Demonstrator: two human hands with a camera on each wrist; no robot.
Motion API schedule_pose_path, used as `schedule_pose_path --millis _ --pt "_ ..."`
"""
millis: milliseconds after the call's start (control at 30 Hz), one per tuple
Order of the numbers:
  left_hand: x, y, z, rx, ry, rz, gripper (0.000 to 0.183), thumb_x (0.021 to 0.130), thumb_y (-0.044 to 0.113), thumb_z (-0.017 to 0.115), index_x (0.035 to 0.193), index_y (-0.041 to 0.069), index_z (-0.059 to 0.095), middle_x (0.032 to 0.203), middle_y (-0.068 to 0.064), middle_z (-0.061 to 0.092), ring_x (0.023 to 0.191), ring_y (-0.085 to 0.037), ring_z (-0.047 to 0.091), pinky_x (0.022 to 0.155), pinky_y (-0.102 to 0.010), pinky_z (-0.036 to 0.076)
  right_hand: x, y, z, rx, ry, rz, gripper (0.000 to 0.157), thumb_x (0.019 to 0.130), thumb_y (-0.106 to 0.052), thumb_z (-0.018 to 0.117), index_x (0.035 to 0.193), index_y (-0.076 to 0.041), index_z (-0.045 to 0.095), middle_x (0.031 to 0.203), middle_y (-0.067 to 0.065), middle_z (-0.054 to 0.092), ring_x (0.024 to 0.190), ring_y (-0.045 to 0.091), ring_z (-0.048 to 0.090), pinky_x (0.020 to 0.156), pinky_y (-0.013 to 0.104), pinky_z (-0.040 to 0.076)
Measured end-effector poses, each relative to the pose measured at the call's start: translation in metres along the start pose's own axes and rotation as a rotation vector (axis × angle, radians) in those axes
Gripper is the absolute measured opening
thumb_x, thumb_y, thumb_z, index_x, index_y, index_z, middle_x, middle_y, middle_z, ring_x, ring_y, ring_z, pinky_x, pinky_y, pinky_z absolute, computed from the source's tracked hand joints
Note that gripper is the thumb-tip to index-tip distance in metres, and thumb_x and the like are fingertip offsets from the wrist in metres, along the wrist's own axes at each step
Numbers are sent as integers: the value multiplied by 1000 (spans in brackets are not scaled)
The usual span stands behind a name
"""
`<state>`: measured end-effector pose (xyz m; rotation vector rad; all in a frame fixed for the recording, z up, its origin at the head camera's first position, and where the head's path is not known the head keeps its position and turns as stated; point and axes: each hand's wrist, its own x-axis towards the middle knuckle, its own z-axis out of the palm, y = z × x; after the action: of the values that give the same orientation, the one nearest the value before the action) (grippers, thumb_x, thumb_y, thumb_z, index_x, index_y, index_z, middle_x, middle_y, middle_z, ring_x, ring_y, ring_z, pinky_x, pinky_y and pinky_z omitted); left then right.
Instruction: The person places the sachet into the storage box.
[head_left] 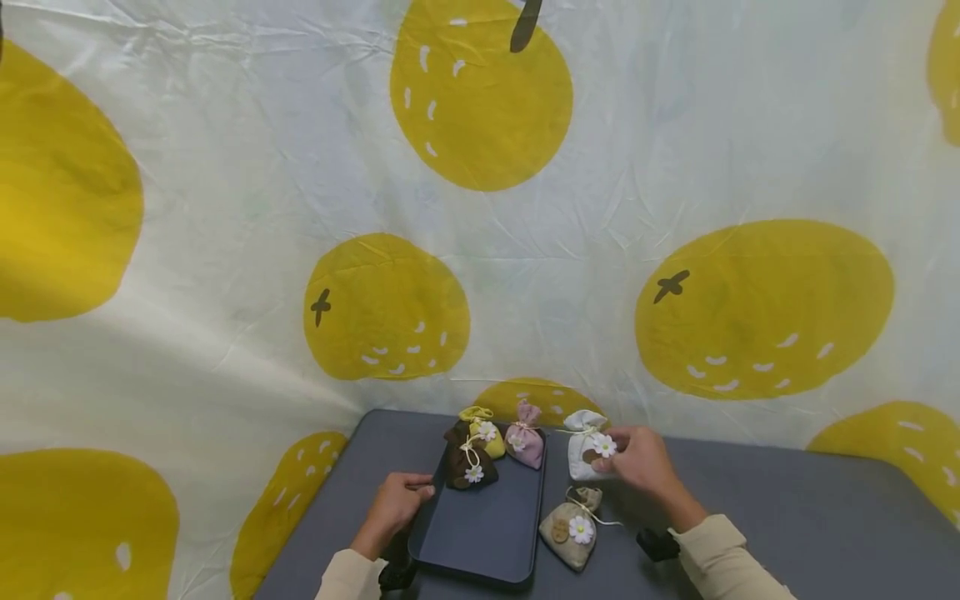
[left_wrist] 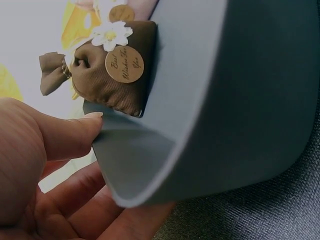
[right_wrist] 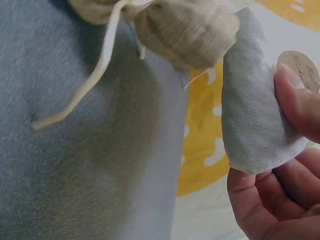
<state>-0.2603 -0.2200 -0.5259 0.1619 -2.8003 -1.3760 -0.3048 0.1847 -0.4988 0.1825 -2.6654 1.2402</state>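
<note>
A white drawstring sachet (head_left: 581, 450) with a daisy and a round tag is pinched between thumb and fingers of my right hand (head_left: 643, 458), beside the tray's far right corner. My left hand (head_left: 399, 506) grips the left rim of the dark grey tray (head_left: 480, 533), thumb on the inside and fingers beneath in the left wrist view. Inside the tray's far end lie a brown sachet (head_left: 470, 458), a yellow sachet (head_left: 491, 439) and a pink sachet (head_left: 525, 442). On the table right of the tray lies a beige sachet (head_left: 572, 529), its cord trailing right.
The grey table (head_left: 787, 508) extends to the right and its far edge meets a hanging cloth (head_left: 540, 283) printed with large yellow fruits. A dark wrist strap (head_left: 658, 544) sits at the right sleeve (head_left: 727, 558).
</note>
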Motion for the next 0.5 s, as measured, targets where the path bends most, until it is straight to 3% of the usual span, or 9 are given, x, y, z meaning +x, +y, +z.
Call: schedule_pose_path --millis 200,500 --pt "1 -3 0 -17 -17 -7 30 93 10 73 121 -1 77 123 -27 73 107 -37 72 83 -48 60 -5 -15 0 -16 30 -5 50 67 -14 96 110 5 78 94 19 79 85 29 74 68 37 55" --pt "3 -3 -1 -1 -12 -1 30 94 13 74 121 1 77 122 -24 75 110 -39 72 87 -51 59 -11 -39 6 16 64 -17 47 67 -12 95 109 3 79 95 15 81 81 21 72 67 33 54"
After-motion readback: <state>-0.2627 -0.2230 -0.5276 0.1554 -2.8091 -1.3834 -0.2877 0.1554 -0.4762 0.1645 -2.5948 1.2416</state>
